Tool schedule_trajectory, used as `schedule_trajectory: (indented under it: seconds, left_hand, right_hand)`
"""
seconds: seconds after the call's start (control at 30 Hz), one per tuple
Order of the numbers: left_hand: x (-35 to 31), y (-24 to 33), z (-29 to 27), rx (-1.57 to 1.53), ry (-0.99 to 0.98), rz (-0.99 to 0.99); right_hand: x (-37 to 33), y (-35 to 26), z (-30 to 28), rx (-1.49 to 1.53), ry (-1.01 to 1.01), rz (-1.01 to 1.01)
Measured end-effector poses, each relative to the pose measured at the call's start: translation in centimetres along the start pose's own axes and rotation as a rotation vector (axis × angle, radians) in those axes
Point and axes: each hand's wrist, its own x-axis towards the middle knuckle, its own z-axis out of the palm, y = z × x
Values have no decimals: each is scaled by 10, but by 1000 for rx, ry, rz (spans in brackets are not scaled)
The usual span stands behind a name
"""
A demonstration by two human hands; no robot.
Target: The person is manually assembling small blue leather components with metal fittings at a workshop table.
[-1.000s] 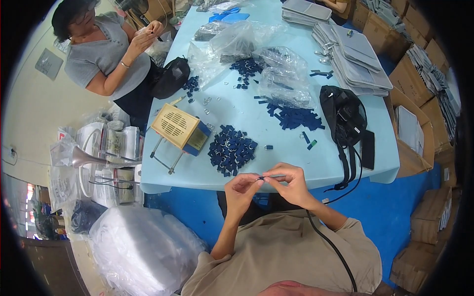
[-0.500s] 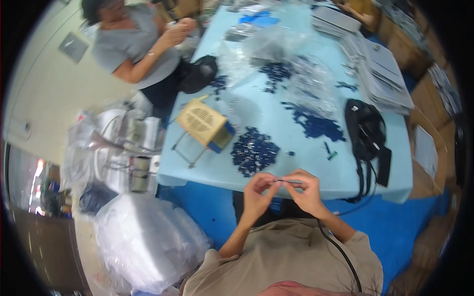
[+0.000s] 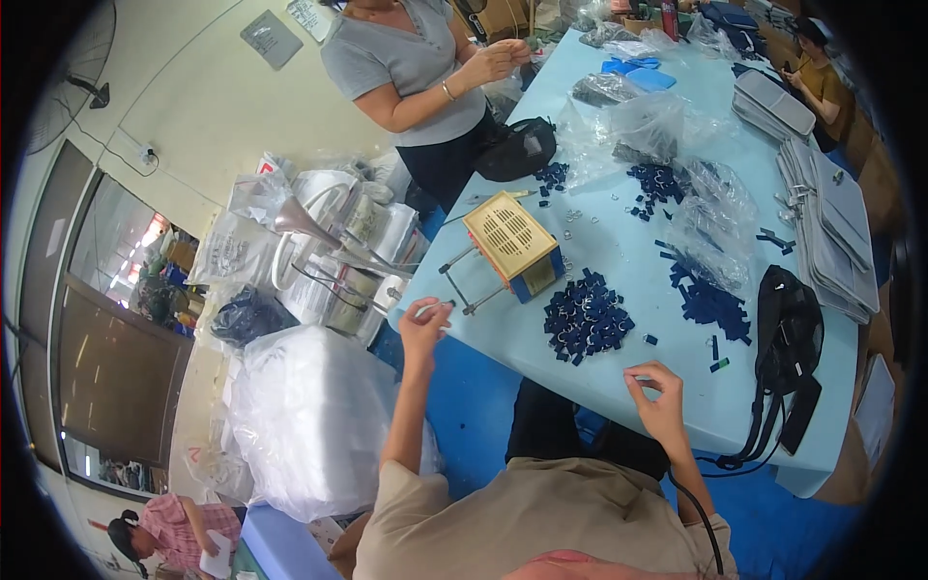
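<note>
My left hand (image 3: 422, 327) is raised at the table's left edge, thumb and fingers pinching a small dark fabric tab (image 3: 450, 304). Right beside it are the metal rods (image 3: 462, 292) that stick out from a box-shaped device (image 3: 512, 237) with a slotted yellow top and blue side. At the front edge, my right hand (image 3: 659, 398) has thumb and forefinger drawn together; whatever may be between them is too small to make out. Between the hands, farther in, lies a heap of navy tabs with metal rings (image 3: 587, 317). A single tab (image 3: 651, 339) rests to its right.
More navy pieces (image 3: 710, 302) and clear plastic bags (image 3: 720, 227) spread across the light-blue table (image 3: 503, 338). A black pouch with straps (image 3: 785, 324) and stacked grey cases (image 3: 822, 227) line the right side. A co-worker (image 3: 416, 77) stands at the left; a large wrapped bundle (image 3: 314, 420) sits below.
My hands, earlier together at the front edge, have separated. The left has gone left toward the device's rods with the tab; the right has stayed near the edge. The view has shifted left.
</note>
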Motion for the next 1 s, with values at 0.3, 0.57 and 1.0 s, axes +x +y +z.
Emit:
schedule_trajectory:
  seconds: [0.3,0.57,1.0]
  left_hand:
    - [54,-34,-16,-205,-87,-487]
    - [67,-43,-14,-315,-184,-542]
    - [66,-44,-14,-343,-191,-526]
  right_hand:
    - [-10,6,-4,6,27,39]
    - [-10,5,-8,12,44,81]
    - [-10,4,-6,23,21,95]
